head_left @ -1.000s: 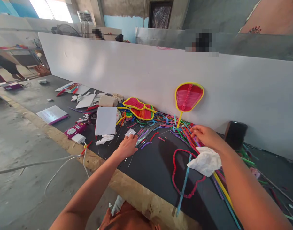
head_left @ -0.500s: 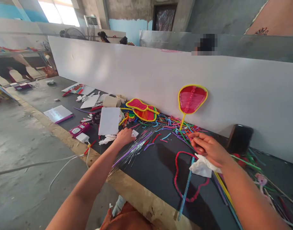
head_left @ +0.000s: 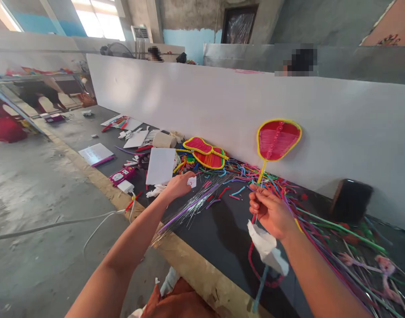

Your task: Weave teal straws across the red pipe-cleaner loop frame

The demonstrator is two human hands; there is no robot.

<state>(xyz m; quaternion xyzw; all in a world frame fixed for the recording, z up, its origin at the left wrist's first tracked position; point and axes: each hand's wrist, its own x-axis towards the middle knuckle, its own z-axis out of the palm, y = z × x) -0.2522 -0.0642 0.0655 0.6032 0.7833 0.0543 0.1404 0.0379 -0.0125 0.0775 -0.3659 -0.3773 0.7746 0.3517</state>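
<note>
My left hand (head_left: pixel 179 185) is closed, its fingertips on a small white paper slip (head_left: pixel 192 181) beside the bundle of thin silvery wires (head_left: pixel 197 198). My right hand (head_left: pixel 270 211) pinches a thin, pale wire, hard to make out. Just below those fingers hangs a crumpled white tissue (head_left: pixel 265 245); how it is attached is hidden. Under it on the black table lie a bent dark-pink pipe-cleaner loop (head_left: pixel 253 260) and a blue pipe cleaner (head_left: pixel 262 282). A red fan with a yellow rim (head_left: pixel 279 139) leans upright against the white board, just beyond my right hand.
More yellow-rimmed fan shapes (head_left: pixel 207 152) lie among scattered pipe cleaner pieces (head_left: pixel 244 174). A white pad (head_left: pixel 160 166), a paper roll (head_left: pixel 164 139) and a purple box (head_left: pixel 123 175) are on the left. A dark phone (head_left: pixel 351 201) leans at right. The white board (head_left: pixel 205 97) bounds the far side.
The view has shifted. My right hand has lifted and turned, and the tissue now dangles below its fingers, partly covering the pink loop. My left hand stays near the paper slip.
</note>
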